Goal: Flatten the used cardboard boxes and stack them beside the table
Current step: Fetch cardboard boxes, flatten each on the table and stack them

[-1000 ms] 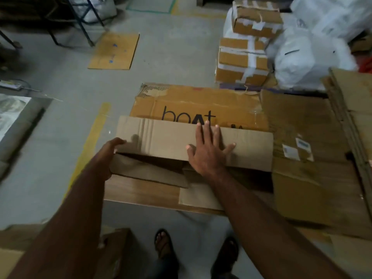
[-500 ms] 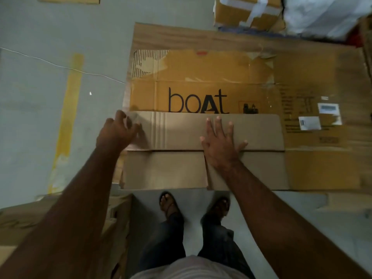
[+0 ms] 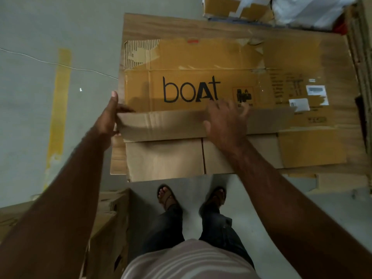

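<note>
A pale brown cardboard box [image 3: 165, 156] lies flattened at the near edge of a low wooden table [image 3: 181, 25]. Its far flap [image 3: 165, 124] is raised. My left hand [image 3: 109, 115] grips the flap's left end, thumb pointing up. My right hand [image 3: 227, 119] curls over the flap's far edge near its middle. Under it lies a larger flattened box printed "boAt" [image 3: 191, 89], spread across the tabletop.
An upright open cardboard box [image 3: 108, 228] stands on the floor at my left, close to my feet. Taped boxes [image 3: 231, 7] and white sacks [image 3: 308, 11] sit beyond the table. Stacked cardboard [image 3: 360, 57] lines the right edge. A yellow floor stripe [image 3: 58, 109] runs at left.
My right hand went from pressing flat on the flap to curling over its far edge. The flap has lifted off the flattened box. My left hand now grips the flap's end.
</note>
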